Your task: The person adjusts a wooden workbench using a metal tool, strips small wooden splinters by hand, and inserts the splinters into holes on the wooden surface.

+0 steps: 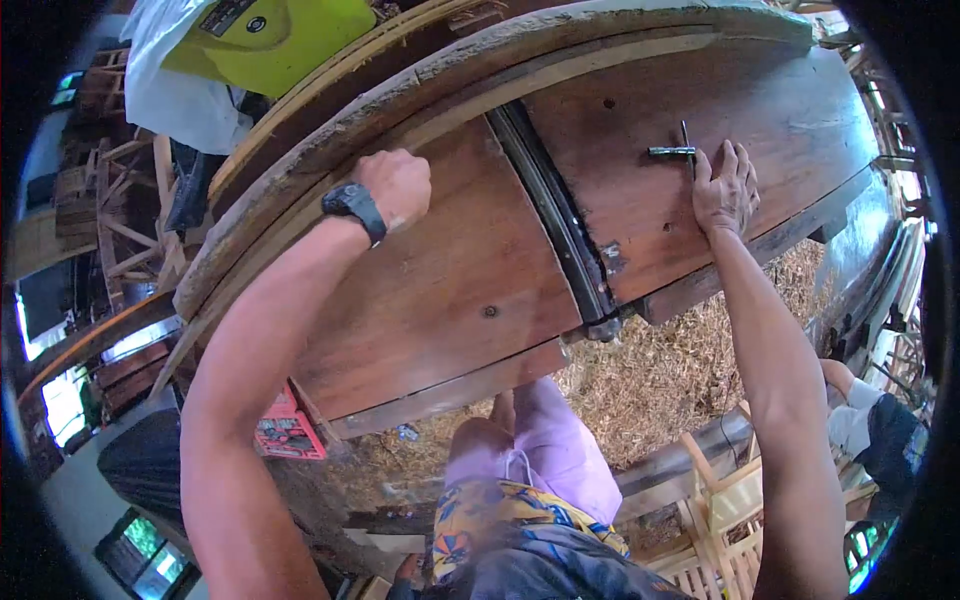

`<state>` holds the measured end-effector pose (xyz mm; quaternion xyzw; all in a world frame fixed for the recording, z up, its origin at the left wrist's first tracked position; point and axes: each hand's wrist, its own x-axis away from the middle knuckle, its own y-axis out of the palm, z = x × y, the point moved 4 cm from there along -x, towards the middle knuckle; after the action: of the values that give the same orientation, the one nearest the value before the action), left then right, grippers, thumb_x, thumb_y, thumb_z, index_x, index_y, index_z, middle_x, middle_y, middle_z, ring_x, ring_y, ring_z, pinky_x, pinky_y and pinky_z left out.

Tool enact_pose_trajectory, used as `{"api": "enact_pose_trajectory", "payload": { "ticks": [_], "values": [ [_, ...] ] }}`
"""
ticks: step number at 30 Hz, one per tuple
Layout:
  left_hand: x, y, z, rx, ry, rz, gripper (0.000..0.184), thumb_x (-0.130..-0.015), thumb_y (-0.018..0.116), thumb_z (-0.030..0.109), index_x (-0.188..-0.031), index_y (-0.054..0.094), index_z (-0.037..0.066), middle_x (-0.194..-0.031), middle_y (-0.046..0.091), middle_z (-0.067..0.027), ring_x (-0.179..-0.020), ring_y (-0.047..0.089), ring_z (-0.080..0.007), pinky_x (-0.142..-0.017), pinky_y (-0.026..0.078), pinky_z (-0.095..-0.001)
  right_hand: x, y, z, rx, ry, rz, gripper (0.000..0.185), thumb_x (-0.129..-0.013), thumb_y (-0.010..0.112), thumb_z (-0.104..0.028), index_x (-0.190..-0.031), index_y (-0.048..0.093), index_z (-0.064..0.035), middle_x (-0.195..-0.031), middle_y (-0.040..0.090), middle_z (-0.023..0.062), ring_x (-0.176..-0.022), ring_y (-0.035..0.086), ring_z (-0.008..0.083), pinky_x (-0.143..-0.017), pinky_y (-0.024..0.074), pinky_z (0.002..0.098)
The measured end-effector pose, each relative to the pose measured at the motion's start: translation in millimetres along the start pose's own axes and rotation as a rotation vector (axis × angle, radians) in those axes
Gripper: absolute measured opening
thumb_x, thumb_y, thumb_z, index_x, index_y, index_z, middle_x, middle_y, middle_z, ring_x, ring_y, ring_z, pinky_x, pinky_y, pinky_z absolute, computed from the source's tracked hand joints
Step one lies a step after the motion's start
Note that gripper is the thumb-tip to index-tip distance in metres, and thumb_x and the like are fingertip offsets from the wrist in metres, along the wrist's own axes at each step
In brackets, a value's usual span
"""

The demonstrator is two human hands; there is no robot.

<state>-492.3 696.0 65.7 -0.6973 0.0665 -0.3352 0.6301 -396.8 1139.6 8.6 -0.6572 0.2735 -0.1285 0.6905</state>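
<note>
My left hand (395, 188), with a black watch (353, 207) on its wrist, is curled into a fist over the left part of a reddish-brown wooden workbench top (450, 270). Whether it holds anything is hidden. My right hand (727, 190) lies on the right part of the top, fingers spread. Right beside its fingertips is a small metal T-handled tool (671, 151). Between the hands, a dark metal rail (553, 205) runs across the bench, ending in a rounded end at the near edge.
A yellow-green case (285, 40) and white plastic (165, 95) are at the upper left. A red tool case (290, 428) sits below the bench. Wood shavings (650, 390) cover the floor. Wooden chairs (725, 500) and another person (870, 430) are at the lower right.
</note>
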Motion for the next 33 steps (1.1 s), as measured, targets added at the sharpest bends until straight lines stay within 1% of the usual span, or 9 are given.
{"api": "enact_pose_trajectory", "payload": {
  "ticks": [2, 3, 12, 18, 21, 24, 27, 30, 33],
  "values": [
    [3.0, -14.5, -2.8, 0.022, -0.115, -0.033, 0.027, -0.084, 0.057, 0.023, -0.076, 0.071, 0.001, -0.082, 0.069, -0.0243, -0.079, 0.067, -0.0445, -0.072, 0.055, -0.0514, 1.3, 0.7, 1.2, -0.013, 0.001, 0.012, 0.067, -0.092, 0.049, -0.06, -0.144, 0.045, -0.0175, -0.153, 0.038, 0.0067, -0.142, 0.032, 0.0279, -0.114, 0.0252, 0.05],
    [3.9, -16.1, -7.4, 0.045, -0.102, -0.008, 0.028, -0.086, 0.056, 0.024, -0.079, 0.071, 0.002, -0.082, 0.068, -0.0248, -0.079, 0.067, -0.0448, -0.072, 0.055, -0.0518, 1.0, 0.8, 0.2, -0.022, 0.0, 0.02, 0.068, -0.091, 0.049, -0.06, -0.143, 0.046, -0.0174, -0.153, 0.038, 0.007, -0.142, 0.032, 0.0278, -0.114, 0.0248, 0.0508],
    [8.2, -11.7, -18.3, 0.077, -0.127, 0.024, 0.028, -0.087, 0.058, 0.027, -0.083, 0.072, 0.003, -0.082, 0.068, -0.0253, -0.078, 0.067, -0.0448, -0.072, 0.055, -0.0518, 0.2, 1.1, 0.6, -0.014, -0.007, 0.017, 0.068, -0.092, 0.048, -0.061, -0.144, 0.045, -0.0176, -0.153, 0.038, 0.0068, -0.142, 0.031, 0.0279, -0.114, 0.024, 0.0503],
    [8.9, -2.9, -10.7, 0.031, -0.117, 0.02, 0.029, -0.088, 0.057, 0.028, -0.086, 0.073, 0.004, -0.084, 0.069, -0.0252, -0.08, 0.068, -0.0431, -0.073, 0.056, -0.0519, -0.5, 2.9, 1.3, -0.015, 0.003, 0.009, 0.068, -0.092, 0.048, -0.061, -0.144, 0.045, -0.0179, -0.154, 0.038, 0.0064, -0.143, 0.031, 0.0277, -0.114, 0.0236, 0.0497],
    [11.9, -0.1, -3.0, 0.011, -0.045, 0.043, 0.029, -0.09, 0.055, 0.027, -0.084, 0.074, 0.005, -0.084, 0.069, -0.0249, -0.08, 0.068, -0.0422, -0.072, 0.055, -0.0518, -0.4, 4.6, 1.9, -0.002, -0.006, 0.02, 0.068, -0.092, 0.048, -0.061, -0.144, 0.045, -0.0182, -0.153, 0.038, 0.0061, -0.142, 0.031, 0.0277, -0.114, 0.0237, 0.0497],
    [4.2, 26.2, 0.4, -0.032, -0.039, -0.023, 0.028, -0.091, 0.053, 0.025, -0.086, 0.073, 0.005, -0.084, 0.069, -0.0243, -0.08, 0.069, -0.0419, -0.071, 0.055, -0.0519, -0.3, 1.3, 0.0, -0.011, 0.006, 0.003, 0.067, -0.092, 0.048, -0.061, -0.144, 0.045, -0.0184, -0.153, 0.038, 0.0058, -0.142, 0.032, 0.0278, -0.114, 0.024, 0.0502],
    [2.6, 33.1, 2.8, -0.064, -0.015, 0.047, 0.027, -0.092, 0.052, 0.023, -0.089, 0.071, 0.005, -0.083, 0.069, -0.0239, -0.08, 0.069, -0.0414, -0.07, 0.054, -0.052, -0.4, 1.9, 0.9, -0.017, 0.007, 0.011, 0.067, -0.091, 0.048, -0.061, -0.144, 0.045, -0.0185, -0.153, 0.038, 0.0055, -0.142, 0.032, 0.0277, -0.114, 0.0244, 0.0507],
    [3.5, 32.1, 2.7, -0.069, 0.006, 0.018, 0.025, -0.092, 0.051, 0.023, -0.093, 0.07, 0.006, -0.082, 0.069, -0.024, -0.079, 0.069, -0.0413, -0.07, 0.054, -0.0516, -0.6, 1.8, 0.6, -0.01, 0.007, 0.011, 0.068, -0.091, 0.048, -0.061, -0.144, 0.045, -0.0182, -0.153, 0.038, 0.006, -0.142, 0.032, 0.0275, -0.114, 0.0245, 0.0506],
    [3.7, 28.9, 2.5, -0.085, 0.041, 0.032, 0.027, -0.091, 0.051, 0.023, -0.089, 0.071, 0.005, -0.081, 0.068, -0.0251, -0.078, 0.069, -0.0414, -0.07, 0.055, -0.0511, 0.3, 2.3, 0.7, 0.014, -0.004, 0.02, 0.068, -0.091, 0.048, -0.061, -0.144, 0.045, -0.0178, -0.153, 0.038, 0.0065, -0.142, 0.032, 0.0274, -0.114, 0.0244, 0.0504]
  ]
}}
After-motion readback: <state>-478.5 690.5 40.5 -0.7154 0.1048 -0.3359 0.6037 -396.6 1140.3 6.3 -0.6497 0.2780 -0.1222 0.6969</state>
